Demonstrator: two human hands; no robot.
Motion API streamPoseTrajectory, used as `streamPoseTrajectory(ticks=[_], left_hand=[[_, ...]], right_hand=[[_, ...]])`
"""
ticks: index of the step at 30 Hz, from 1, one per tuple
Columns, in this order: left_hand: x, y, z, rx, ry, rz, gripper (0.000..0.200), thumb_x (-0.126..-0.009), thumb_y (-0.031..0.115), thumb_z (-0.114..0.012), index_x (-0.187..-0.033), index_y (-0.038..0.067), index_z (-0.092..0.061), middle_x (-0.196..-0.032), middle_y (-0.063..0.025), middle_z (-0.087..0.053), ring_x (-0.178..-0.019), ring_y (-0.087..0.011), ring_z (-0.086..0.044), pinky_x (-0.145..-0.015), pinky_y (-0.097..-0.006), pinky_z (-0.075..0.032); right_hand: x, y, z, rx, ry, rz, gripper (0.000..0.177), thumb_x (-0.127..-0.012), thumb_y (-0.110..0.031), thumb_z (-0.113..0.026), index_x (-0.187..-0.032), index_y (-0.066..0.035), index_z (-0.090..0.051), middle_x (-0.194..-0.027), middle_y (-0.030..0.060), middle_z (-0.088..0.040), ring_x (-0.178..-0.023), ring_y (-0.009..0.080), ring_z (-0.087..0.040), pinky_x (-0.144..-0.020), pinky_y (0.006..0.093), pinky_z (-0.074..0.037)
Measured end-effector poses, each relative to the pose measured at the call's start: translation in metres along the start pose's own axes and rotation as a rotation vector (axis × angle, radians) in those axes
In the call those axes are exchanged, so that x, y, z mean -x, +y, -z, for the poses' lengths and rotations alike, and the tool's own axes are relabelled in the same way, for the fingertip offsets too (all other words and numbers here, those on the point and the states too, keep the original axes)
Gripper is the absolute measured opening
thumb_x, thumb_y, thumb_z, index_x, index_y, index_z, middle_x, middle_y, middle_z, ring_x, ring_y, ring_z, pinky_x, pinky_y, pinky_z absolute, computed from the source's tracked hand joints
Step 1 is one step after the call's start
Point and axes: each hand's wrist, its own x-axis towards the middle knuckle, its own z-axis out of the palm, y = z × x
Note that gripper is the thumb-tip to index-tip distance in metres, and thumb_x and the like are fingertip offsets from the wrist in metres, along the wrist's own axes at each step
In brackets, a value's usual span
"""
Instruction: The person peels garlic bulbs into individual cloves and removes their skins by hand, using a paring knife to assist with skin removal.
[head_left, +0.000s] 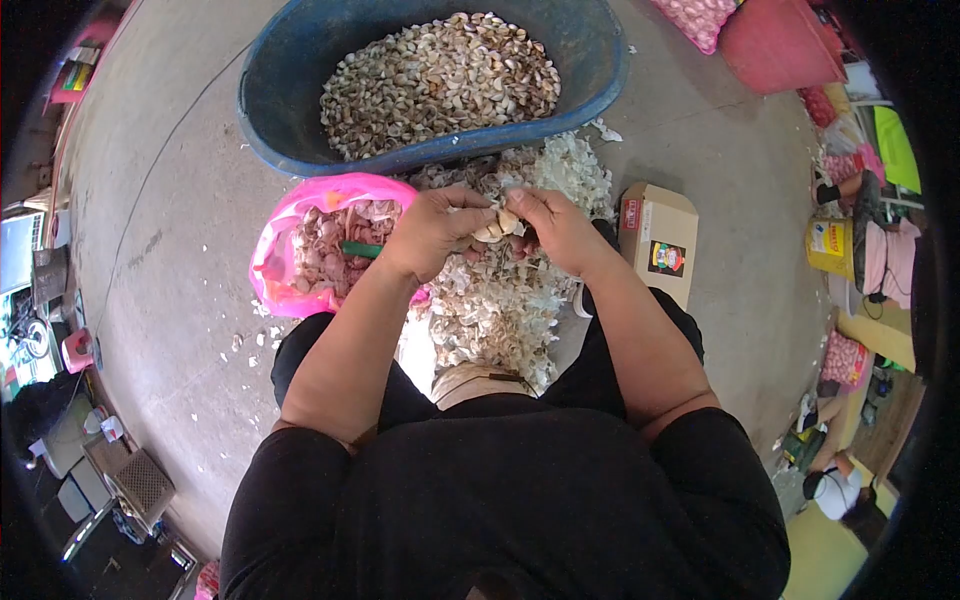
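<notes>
Both hands meet over a heap of white garlic skins [505,300] on the floor. My left hand [435,228] and my right hand [555,225] together grip a garlic bulb [498,226], its pale cloves showing between the fingers. A green handle [360,249] sticks out left of my left hand; whether that hand holds it is unclear. Just left lies a pink plastic bag [275,262] with whole garlic bulbs. Beyond the hands stands a big blue tub [290,60] heaped with separated garlic cloves [440,80].
A cardboard box [658,238] lies at the right of my right arm. A red basin [775,45] and a pink mesh sack [695,18] are at the top right. A yellow bucket [830,248] and another person [835,490] are at the right edge. Skins litter the concrete floor.
</notes>
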Motion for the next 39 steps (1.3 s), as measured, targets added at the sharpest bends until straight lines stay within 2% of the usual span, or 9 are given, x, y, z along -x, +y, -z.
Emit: streamPoseTrajectory(ticks=[10, 16, 19, 22, 25, 26, 29, 33, 39], left_hand=[[0.000, -0.002, 0.006, 0.023, -0.082, 0.015, 0.017, -0.074, 0.009, -0.060, -0.087, -0.002, -0.056, -0.073, -0.0078, -0.059, -0.058, -0.0120, -0.055, -0.047, -0.0218, -0.045], [0.001, -0.001, 0.006, -0.003, -0.092, 0.028, 0.021, -0.074, 0.008, -0.060, -0.091, -0.004, -0.055, -0.075, -0.0079, -0.059, -0.059, -0.0121, -0.056, -0.050, -0.0214, -0.045], [-0.001, -0.004, 0.008, -0.003, -0.073, 0.019, 0.023, -0.076, 0.007, -0.058, -0.094, -0.005, -0.054, -0.076, -0.0080, -0.059, -0.061, -0.0119, -0.056, -0.053, -0.0207, -0.045], [0.002, 0.001, 0.008, -0.100, -0.052, 0.025, 0.024, -0.077, 0.008, -0.058, -0.096, -0.006, -0.053, -0.077, -0.0079, -0.059, -0.063, -0.0111, -0.055, -0.055, -0.0198, -0.044], [0.001, -0.004, 0.008, -0.114, -0.017, -0.036, 0.025, -0.076, 0.012, -0.059, -0.094, -0.005, -0.055, -0.075, -0.0069, -0.059, -0.060, -0.0100, -0.054, -0.051, -0.0203, -0.044], [0.000, -0.005, 0.008, -0.097, 0.001, -0.077, 0.025, -0.076, 0.014, -0.060, -0.092, -0.004, -0.056, -0.073, -0.0064, -0.059, -0.059, -0.0096, -0.054, -0.050, -0.0207, -0.044], [0.003, -0.001, 0.001, -0.110, 0.172, -0.111, 0.023, -0.077, 0.013, -0.058, -0.091, -0.004, -0.057, -0.071, -0.0056, -0.058, -0.058, -0.0092, -0.053, -0.049, -0.0201, -0.043], [-0.001, -0.009, 0.002, -0.109, 0.225, -0.163, 0.020, -0.078, 0.012, -0.056, -0.089, -0.004, -0.057, -0.071, -0.0057, -0.058, -0.058, -0.0088, -0.053, -0.049, -0.0202, -0.043], [0.002, -0.005, -0.004, -0.250, 0.208, -0.238, 0.018, -0.079, 0.013, -0.056, -0.084, -0.004, -0.058, -0.070, -0.0056, -0.058, -0.056, -0.0087, -0.052, -0.049, -0.0210, -0.043]], right_hand=[[0.001, -0.003, 0.007, -0.159, -0.055, -0.194, 0.038, -0.084, -0.038, -0.047, -0.081, 0.000, -0.052, -0.066, 0.0044, -0.051, -0.046, 0.0099, -0.045, -0.042, 0.0231, -0.039], [-0.010, 0.012, 0.009, -0.202, 0.155, -0.046, 0.035, -0.084, -0.035, -0.048, -0.081, -0.001, -0.053, -0.062, 0.0026, -0.050, -0.052, 0.0119, -0.048, -0.046, 0.0283, -0.044], [-0.018, 0.015, 0.023, 0.750, 0.025, -0.168, 0.030, -0.086, -0.029, -0.046, -0.088, 0.000, -0.053, -0.068, 0.0068, -0.056, -0.061, 0.0144, -0.056, -0.049, 0.0285, -0.046], [-0.026, 0.031, 0.025, 1.400, -0.241, 0.058, 0.031, -0.086, -0.029, -0.045, -0.094, 0.000, -0.053, -0.073, 0.0109, -0.058, -0.065, 0.0170, -0.059, -0.051, 0.0281, -0.047], [-0.027, 0.007, 0.012, -0.098, 0.281, 0.128, 0.038, -0.085, -0.036, -0.045, -0.095, 0.000, -0.053, -0.072, 0.0110, -0.058, -0.062, 0.0165, -0.058, -0.051, 0.0279, -0.046], [-0.025, -0.003, 0.010, -0.206, 0.328, 0.153, 0.041, -0.084, -0.041, -0.045, -0.088, -0.001, -0.053, -0.068, 0.0086, -0.056, -0.058, 0.0145, -0.056, -0.049, 0.0268, -0.045], [-0.024, 0.000, 0.011, 0.074, 0.205, 0.105, 0.042, -0.084, -0.043, -0.044, -0.080, -0.002, -0.052, -0.064, 0.0070, -0.055, -0.053, 0.0131, -0.051, -0.047, 0.0271, -0.041], [-0.031, 0.031, -0.008, 0.361, 0.117, 0.318, 0.040, -0.080, -0.040, -0.053, -0.072, -0.001, -0.051, -0.059, 0.0093, -0.051, -0.052, 0.0157, -0.045, -0.049, 0.0309, -0.038], [-0.017, 0.019, -0.009, 0.383, 0.100, 0.303, 0.030, -0.083, -0.029, -0.049, -0.080, 0.001, -0.051, -0.064, 0.0154, -0.053, -0.057, 0.0264, -0.049, -0.054, 0.0339, -0.039]])
